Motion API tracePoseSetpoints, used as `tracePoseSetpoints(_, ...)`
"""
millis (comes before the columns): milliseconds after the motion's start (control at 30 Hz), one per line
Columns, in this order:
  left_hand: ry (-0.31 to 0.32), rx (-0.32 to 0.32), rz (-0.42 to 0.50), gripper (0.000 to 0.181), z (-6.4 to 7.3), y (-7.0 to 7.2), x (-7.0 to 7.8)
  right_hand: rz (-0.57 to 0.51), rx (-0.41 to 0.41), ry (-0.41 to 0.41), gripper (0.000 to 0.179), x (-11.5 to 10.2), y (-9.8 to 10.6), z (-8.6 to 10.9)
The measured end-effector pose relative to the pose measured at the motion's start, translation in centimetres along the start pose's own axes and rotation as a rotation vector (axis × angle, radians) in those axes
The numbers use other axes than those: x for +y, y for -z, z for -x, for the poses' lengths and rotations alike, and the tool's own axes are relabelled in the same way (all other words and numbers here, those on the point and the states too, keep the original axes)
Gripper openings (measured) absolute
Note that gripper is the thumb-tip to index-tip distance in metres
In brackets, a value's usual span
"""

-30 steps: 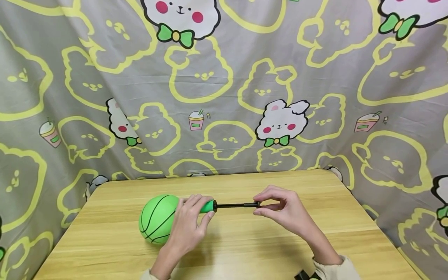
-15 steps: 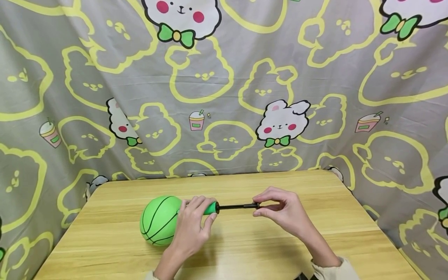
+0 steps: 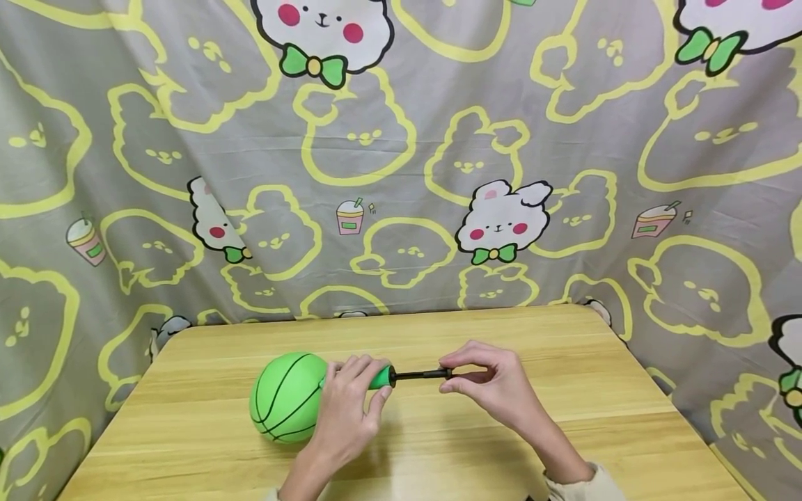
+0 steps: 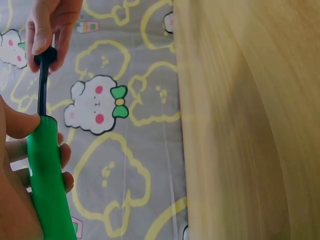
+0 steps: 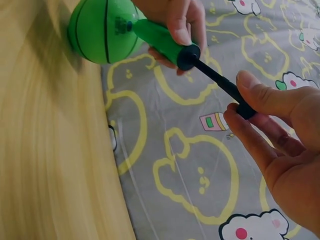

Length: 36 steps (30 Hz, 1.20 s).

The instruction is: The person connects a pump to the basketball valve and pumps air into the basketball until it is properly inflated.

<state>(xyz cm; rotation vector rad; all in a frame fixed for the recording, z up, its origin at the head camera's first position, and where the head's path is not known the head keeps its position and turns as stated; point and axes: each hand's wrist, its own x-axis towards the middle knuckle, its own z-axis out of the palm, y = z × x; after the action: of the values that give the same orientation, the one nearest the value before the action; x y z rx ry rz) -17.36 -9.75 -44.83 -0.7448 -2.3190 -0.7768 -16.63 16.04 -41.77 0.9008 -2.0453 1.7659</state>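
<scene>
A green ball (image 3: 285, 400) with black basketball lines sits at the left of the table. Joined to it at its right side is a small green hand pump (image 5: 162, 42) with a black rod. My left hand (image 3: 347, 410) grips the green barrel, fingers wrapped round it, as the left wrist view shows. With thumb and fingers my right hand (image 3: 498, 390) pinches the black handle (image 5: 245, 109) at the rod's end. Part of the black rod (image 3: 416, 375) shows between the two hands. The left hand hides much of the barrel in the head view.
A light wooden table (image 3: 532, 445) lies under the hands and ball. Behind it and at both sides hangs a grey curtain (image 3: 401, 174) with yellow cartoon outlines and white rabbit faces.
My right hand has moved left towards the left hand, and less of the pump's rod shows. The left hand and barrel have shifted slightly right and down in view.
</scene>
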Motion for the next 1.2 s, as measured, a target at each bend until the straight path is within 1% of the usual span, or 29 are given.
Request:
tracePoseSetpoints(167,-0.005,-0.013,0.005,0.028,0.1,-0.2,0.3,-0.001,0.004,0.013,0.028,0.3,-0.8,0.1)
tracePoseSetpoints(500,-0.02,-0.037,0.008,0.028,0.4,-0.5,0.9,0.032,0.022,-0.018,0.029,0.5,-2.1,0.4)
tracePoseSetpoints(667,-0.032,-0.032,0.006,0.027,0.4,-0.8,1.2,0.055,0.033,0.009,0.029,0.8,-2.8,0.4)
tracePoseSetpoints(900,-0.045,-0.046,0.003,0.027,0.6,-1.1,1.4,0.055,0.025,0.038,0.025,1.1,-3.9,0.7)
tracePoseSetpoints(1067,-0.054,-0.049,0.016,0.026,0.5,-0.9,1.2,0.035,-0.014,0.029,0.024,0.9,-3.7,0.5)
tracePoseSetpoints(1200,-0.057,-0.074,0.016,0.026,0.3,-0.7,0.9,0.017,-0.054,0.022,0.024,0.7,-3.0,0.3)
